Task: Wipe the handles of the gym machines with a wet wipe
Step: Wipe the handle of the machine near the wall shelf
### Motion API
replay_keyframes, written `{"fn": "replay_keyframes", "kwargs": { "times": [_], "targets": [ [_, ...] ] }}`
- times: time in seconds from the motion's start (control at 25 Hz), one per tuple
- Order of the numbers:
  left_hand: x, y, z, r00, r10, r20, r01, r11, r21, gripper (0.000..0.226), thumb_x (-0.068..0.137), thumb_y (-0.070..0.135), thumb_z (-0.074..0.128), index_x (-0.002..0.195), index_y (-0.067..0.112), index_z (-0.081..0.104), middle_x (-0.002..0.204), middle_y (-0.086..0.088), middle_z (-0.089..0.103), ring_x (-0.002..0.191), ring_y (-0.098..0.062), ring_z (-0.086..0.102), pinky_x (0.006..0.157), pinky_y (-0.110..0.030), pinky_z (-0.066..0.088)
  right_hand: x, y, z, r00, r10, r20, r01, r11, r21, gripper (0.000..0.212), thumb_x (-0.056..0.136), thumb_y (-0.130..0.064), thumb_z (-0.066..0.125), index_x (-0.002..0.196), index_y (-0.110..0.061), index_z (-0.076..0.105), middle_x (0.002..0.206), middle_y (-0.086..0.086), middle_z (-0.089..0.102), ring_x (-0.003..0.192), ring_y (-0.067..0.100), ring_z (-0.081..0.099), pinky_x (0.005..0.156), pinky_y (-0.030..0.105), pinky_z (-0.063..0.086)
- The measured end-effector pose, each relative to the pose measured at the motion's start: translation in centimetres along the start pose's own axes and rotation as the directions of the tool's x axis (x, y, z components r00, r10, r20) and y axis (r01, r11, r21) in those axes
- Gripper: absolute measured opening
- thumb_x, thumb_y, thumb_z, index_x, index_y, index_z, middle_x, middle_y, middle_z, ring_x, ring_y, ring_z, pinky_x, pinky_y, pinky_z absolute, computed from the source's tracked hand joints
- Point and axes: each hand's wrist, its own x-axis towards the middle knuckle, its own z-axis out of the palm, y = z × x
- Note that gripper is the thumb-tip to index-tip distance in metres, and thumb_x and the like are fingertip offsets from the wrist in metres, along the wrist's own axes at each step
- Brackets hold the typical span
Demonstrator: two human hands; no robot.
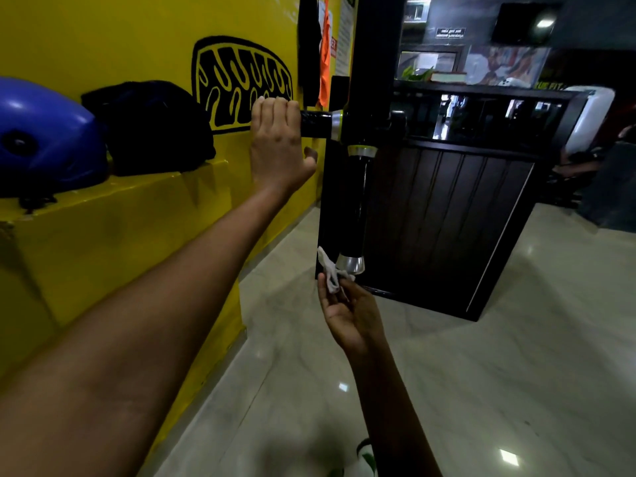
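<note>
Left hand (275, 139) has its grip wrapped over the horizontal handle (315, 123). Right hand (347, 311) loosely pinches the wipe (330, 273) under the vertical handle (356, 201); that loose pinch could drop it on the floor.

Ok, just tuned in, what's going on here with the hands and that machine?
A person is cleaning a gym machine's handles. The left hand grips the horizontal handle sticking out toward the yellow wall. The right hand holds a crumpled white wipe at the silver bottom cap of the vertical handle, palm up below it. A blue helmet sits on the yellow ledge.
</note>
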Motion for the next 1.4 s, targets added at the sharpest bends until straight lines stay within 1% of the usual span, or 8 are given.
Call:
{"fn": "replay_keyframes", "kwargs": {
  "times": [0.44,0.52,0.6,0.68,0.76,0.96,1.24,1.4],
  "targets": [
    [0.0,-0.1,0.4,0.999,-0.001,-0.041,0.001,1.000,-0.005,0.059,0.080,0.034,0.053,0.128,0.002,0.043,0.130,-0.017,0.046,0.127,-0.032,0.038,0.117,-0.038,0.007,0.7,-1.2,-1.7,0.939,-0.339,0.060,0.338,0.875,-0.346,0.019,0.091,0.004,0.045,0.088,-0.006,0.062,0.088,0.013,0.066,0.075,0.017,0.067,0.059,0.023,0.056],
    [0.1,-0.1,0.3,0.999,-0.003,-0.046,0.002,1.000,-0.011,0.058,0.080,0.034,0.053,0.128,0.002,0.043,0.130,-0.017,0.046,0.127,-0.032,0.038,0.117,-0.037,0.007,1.3,-1.0,-2.3,0.749,-0.629,0.208,0.609,0.532,-0.588,0.017,0.086,0.004,0.056,0.091,-0.012,0.061,0.091,0.010,0.064,0.078,0.007,0.063,0.062,0.016,0.053],
    [0.0,-0.1,0.4,0.999,-0.011,-0.039,0.011,1.000,-0.018,0.058,0.081,0.033,0.053,0.129,0.002,0.042,0.131,-0.017,0.045,0.128,-0.032,0.037,0.117,-0.037,0.006,1.8,-1.3,-3.3,0.384,-0.719,0.580,0.737,-0.140,-0.662,0.018,0.081,0.004,0.065,0.092,-0.010,0.064,0.096,0.013,0.062,0.084,0.002,0.059,0.067,0.009,0.049],
    [0.1,0.0,0.4,0.999,-0.014,-0.039,0.013,1.000,-0.023,0.059,0.081,0.033,0.052,0.130,0.002,0.041,0.132,-0.017,0.044,0.129,-0.032,0.035,0.117,-0.037,0.006,2.4,-2.2,-3.9,0.122,-0.415,0.901,0.659,-0.646,-0.387,0.015,0.079,0.001,0.064,0.093,-0.003,0.067,0.101,0.012,0.057,0.091,0.008,0.052,0.075,0.011,0.046],
    [0.1,-0.1,0.3,0.999,-0.016,-0.041,0.015,0.999,-0.028,0.060,0.081,0.033,0.053,0.131,0.003,0.041,0.132,-0.017,0.044,0.129,-0.031,0.035,0.118,-0.037,0.006,3.0,-3.3,-3.6,0.058,-0.042,0.997,0.488,-0.870,-0.065,0.015,0.083,-0.003,0.057,0.094,-0.001,0.067,0.102,0.010,0.055,0.095,0.020,0.049,0.082,0.021,0.043],
    [-0.1,-0.3,0.6,0.995,0.034,-0.093,-0.037,0.999,-0.028,0.058,0.070,0.028,0.065,0.119,0.000,0.052,0.117,-0.020,0.055,0.115,-0.034,0.050,0.114,-0.042,0.021,3.5,-8.6,-3.2,0.052,0.487,0.872,0.371,-0.820,0.436,0.033,0.101,-0.008,0.029,0.122,-0.001,0.054,0.124,0.017,0.059,0.121,0.032,0.052,0.112,0.041,0.026],
    [-0.2,-0.7,0.8,0.985,0.054,-0.167,-0.066,0.996,-0.066,0.055,0.064,0.027,0.068,0.111,0.000,0.057,0.106,-0.019,0.059,0.104,-0.034,0.056,0.109,-0.045,0.030,4.9,-7.7,-0.3,0.132,0.781,0.611,0.187,-0.625,0.758,0.030,0.091,-0.011,0.044,0.111,-0.002,0.064,0.111,0.018,0.065,0.113,0.033,0.057,0.107,0.044,0.037],
    [0.0,-1.0,0.9,0.979,0.085,-0.185,-0.093,0.995,-0.036,0.056,0.063,0.027,0.070,0.111,0.000,0.057,0.105,-0.018,0.060,0.103,-0.034,0.057,0.109,-0.045,0.031,4.0,-8.9,2.6,0.024,0.877,0.479,0.296,-0.464,0.835,0.027,0.095,-0.005,0.044,0.093,-0.001,0.070,0.093,0.012,0.068,0.099,0.028,0.065,0.105,0.044,0.040]
  ]
}}
